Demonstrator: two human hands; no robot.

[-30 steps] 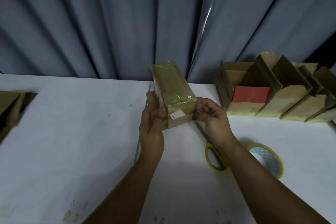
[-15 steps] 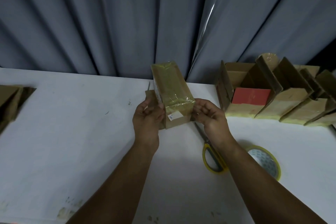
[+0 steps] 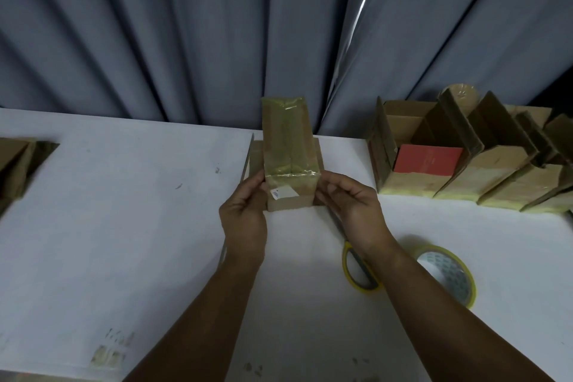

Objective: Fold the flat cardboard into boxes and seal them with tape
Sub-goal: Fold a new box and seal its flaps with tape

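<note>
A small brown cardboard box (image 3: pixel 288 149), its top covered in shiny yellowish tape and a white label on its near end, is held above the white table (image 3: pixel 124 226) at the centre. My left hand (image 3: pixel 245 214) grips its near left side. My right hand (image 3: pixel 347 201) grips the near right side, fingers curled against the box. Open flaps stick out behind the box on both sides. A roll of yellow-edged tape (image 3: pixel 446 276) lies on the table to the right of my right forearm.
Yellow-handled scissors (image 3: pixel 359 270) lie partly under my right wrist. Several folded open boxes (image 3: pixel 465 170) stand in a row at the back right, one with a red panel. Brown cardboard (image 3: pixel 15 164) lies at the left edge. A grey curtain hangs behind the table.
The box has turned from slanting to the left to pointing straight away from me. Both hands shifted slightly with it and keep their hold.
</note>
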